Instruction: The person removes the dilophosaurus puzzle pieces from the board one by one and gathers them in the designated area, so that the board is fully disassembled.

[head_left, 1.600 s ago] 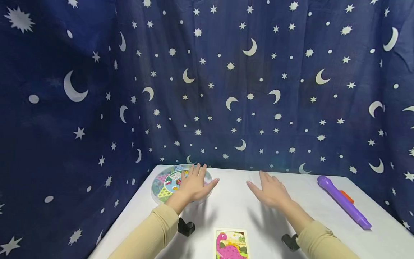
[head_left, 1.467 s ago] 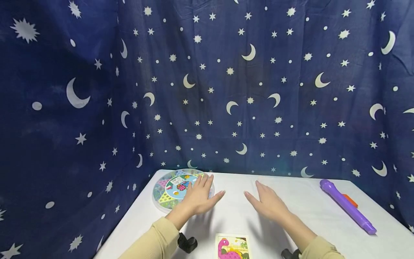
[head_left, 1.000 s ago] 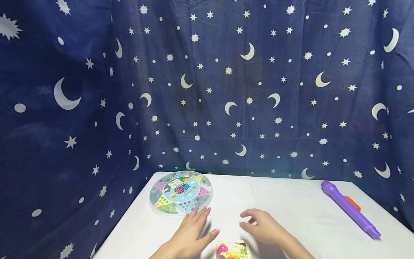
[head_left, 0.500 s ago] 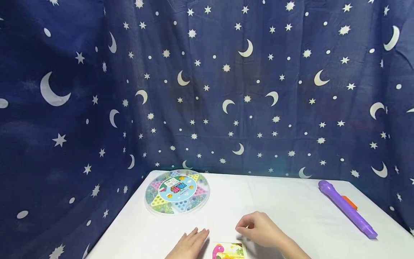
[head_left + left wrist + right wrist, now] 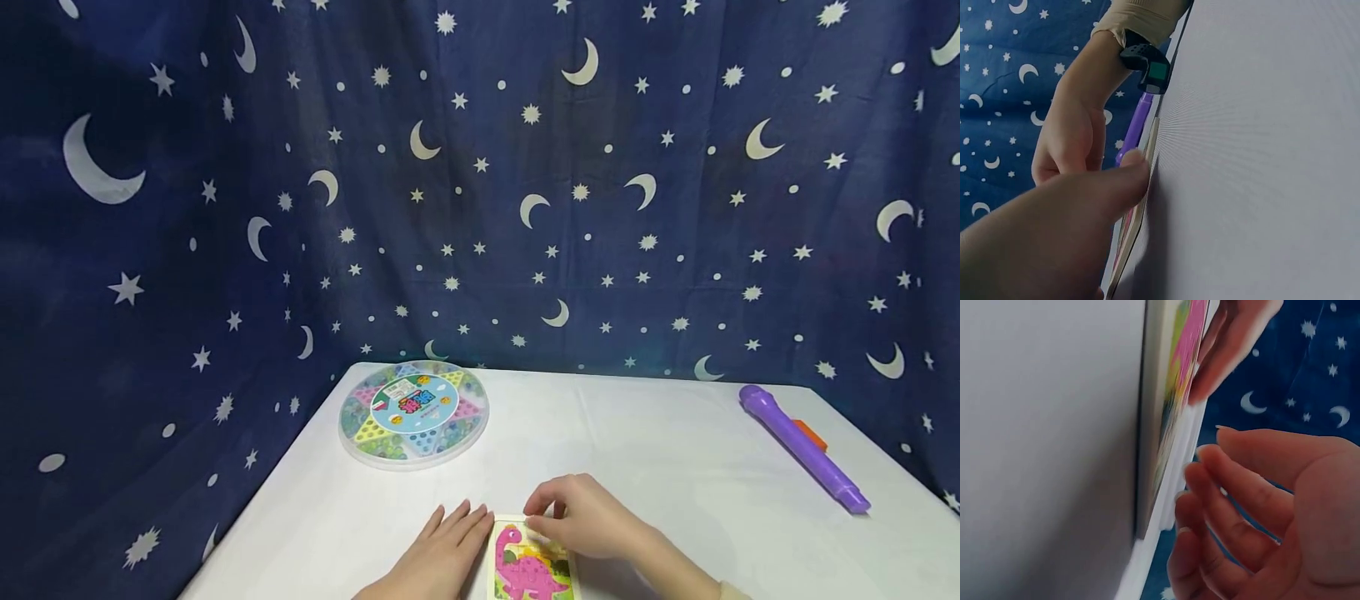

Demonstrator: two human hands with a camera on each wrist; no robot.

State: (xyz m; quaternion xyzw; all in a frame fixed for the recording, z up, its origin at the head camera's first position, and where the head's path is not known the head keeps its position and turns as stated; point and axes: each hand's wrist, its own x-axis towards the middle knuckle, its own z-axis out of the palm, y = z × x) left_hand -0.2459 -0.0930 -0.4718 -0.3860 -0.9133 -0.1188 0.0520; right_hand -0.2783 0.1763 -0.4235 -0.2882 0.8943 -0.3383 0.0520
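Pale-framed rectangular pink-dinosaur puzzle (image 5: 527, 573), I'm watching left hand (image 5: 437, 552) straight-fingered beside it, right hand (image 5: 585, 518) loosely curled, both holding nothing

1. Round marble case (image 5: 414, 415): beyond the left fingers (image 5: 477, 529).
2. Purple microphone-shaped wand (image 5: 802, 448): well right of the right fingers (image 5: 546, 493).
3. Orange item (image 5: 812, 435): same side, behind the wand.
4. White table (image 5: 645, 433): beneath all fingers.
5. Navy moon-and-star curtain (image 5: 510, 275): farthest beyond.

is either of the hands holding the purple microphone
No, the purple microphone lies on the table, well apart from the left hand and the right hand, both by the dinosaur picture.
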